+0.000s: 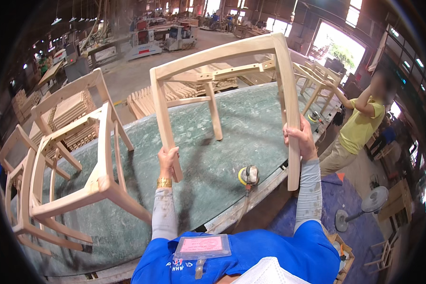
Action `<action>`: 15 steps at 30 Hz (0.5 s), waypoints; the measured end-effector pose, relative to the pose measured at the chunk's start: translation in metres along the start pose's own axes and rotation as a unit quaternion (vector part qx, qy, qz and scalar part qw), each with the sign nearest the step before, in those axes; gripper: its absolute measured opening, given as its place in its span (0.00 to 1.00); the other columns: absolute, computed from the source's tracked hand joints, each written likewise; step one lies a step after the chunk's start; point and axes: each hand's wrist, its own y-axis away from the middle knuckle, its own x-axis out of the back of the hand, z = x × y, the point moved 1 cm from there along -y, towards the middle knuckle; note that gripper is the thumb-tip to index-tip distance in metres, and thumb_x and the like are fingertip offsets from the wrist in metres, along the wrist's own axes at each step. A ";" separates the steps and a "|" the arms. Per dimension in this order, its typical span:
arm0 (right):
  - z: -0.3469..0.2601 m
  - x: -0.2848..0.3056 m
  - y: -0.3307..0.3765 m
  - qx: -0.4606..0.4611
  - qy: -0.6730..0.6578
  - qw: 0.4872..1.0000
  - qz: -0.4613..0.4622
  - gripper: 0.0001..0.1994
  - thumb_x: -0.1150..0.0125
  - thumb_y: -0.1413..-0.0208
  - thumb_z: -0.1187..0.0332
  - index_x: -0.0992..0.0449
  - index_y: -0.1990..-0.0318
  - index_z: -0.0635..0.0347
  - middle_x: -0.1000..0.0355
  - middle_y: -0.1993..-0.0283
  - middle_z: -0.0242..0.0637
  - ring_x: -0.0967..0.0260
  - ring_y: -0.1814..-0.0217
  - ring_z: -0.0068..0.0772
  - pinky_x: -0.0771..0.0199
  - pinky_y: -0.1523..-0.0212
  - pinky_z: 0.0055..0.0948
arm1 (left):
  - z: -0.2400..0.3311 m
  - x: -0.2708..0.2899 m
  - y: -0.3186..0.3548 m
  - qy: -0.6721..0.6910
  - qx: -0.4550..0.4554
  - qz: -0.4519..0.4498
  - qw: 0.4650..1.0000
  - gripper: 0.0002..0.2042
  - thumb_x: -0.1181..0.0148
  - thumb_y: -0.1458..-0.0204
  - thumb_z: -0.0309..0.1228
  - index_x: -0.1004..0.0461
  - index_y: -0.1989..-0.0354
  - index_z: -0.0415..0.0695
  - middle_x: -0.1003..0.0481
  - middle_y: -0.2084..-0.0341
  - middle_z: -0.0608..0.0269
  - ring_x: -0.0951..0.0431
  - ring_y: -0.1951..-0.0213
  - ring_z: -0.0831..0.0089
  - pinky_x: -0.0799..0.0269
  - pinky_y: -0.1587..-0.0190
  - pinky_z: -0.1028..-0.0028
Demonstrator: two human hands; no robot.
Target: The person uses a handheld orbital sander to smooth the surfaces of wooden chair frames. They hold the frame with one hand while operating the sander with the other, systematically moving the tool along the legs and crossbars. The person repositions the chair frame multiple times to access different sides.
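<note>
Holding the frame (pixel 232 80) up off the bench (pixel 232 137), we grasp one leg in each hand: left hand (pixel 168 158) at seven o'clock, right hand (pixel 300 139) at four; probably for inspection.

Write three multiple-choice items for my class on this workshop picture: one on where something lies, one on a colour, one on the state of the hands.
1. Where does the sander lie?
A. on the green table top, between the two hands
B. on the floor by the fan
C. on top of a chair frame

2. What colour is the shirt of the other person at the right?
A. red
B. yellow
C. black

3. How do the hands hold the wooden chair frame?
A. only the left hand grips it
B. both hands rest flat on the table
C. each hand grips one leg

Key: 1 A, it sits on the table near the front edge. 2 B, the shirt is plainly yellow. 3 C, the left hand closes round the left leg and the right hand round the right leg.
</note>
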 end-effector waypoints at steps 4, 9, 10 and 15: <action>-0.002 0.028 -0.025 0.006 -0.048 0.998 -0.050 0.32 0.38 0.58 0.65 0.40 0.44 0.66 0.34 0.75 0.33 0.35 0.82 0.20 0.34 0.81 0.19 | 0.034 -0.003 0.020 -0.033 -0.028 0.025 0.999 0.13 0.34 0.56 0.29 0.31 0.67 0.38 0.29 0.81 0.66 0.28 0.80 0.77 0.31 0.77 0.77; 0.033 0.050 -0.066 0.000 -0.120 0.986 -0.118 0.30 0.41 0.51 0.58 0.41 0.43 0.64 0.35 0.76 0.31 0.36 0.82 0.19 0.37 0.83 0.18 | 0.091 0.004 0.057 -0.100 -0.039 0.064 0.992 0.14 0.34 0.55 0.28 0.31 0.64 0.38 0.29 0.78 0.67 0.29 0.78 0.79 0.32 0.75 0.79; 0.047 0.046 -0.079 -0.012 -0.147 0.979 -0.141 0.32 0.46 0.47 0.50 0.42 0.42 0.64 0.36 0.76 0.32 0.37 0.83 0.19 0.37 0.83 0.19 | 0.105 0.009 0.068 -0.115 -0.045 0.082 0.989 0.14 0.35 0.55 0.28 0.32 0.63 0.39 0.29 0.77 0.67 0.29 0.78 0.79 0.31 0.74 0.79; 0.101 0.051 -0.123 -0.047 -0.314 0.925 -0.207 0.40 0.66 0.45 0.32 0.40 0.42 0.63 0.33 0.75 0.35 0.36 0.83 0.21 0.36 0.83 0.20 | 0.156 -0.019 0.096 -0.075 -0.032 0.017 0.997 0.14 0.40 0.48 0.30 0.37 0.57 0.40 0.29 0.77 0.63 0.28 0.78 0.76 0.28 0.73 0.76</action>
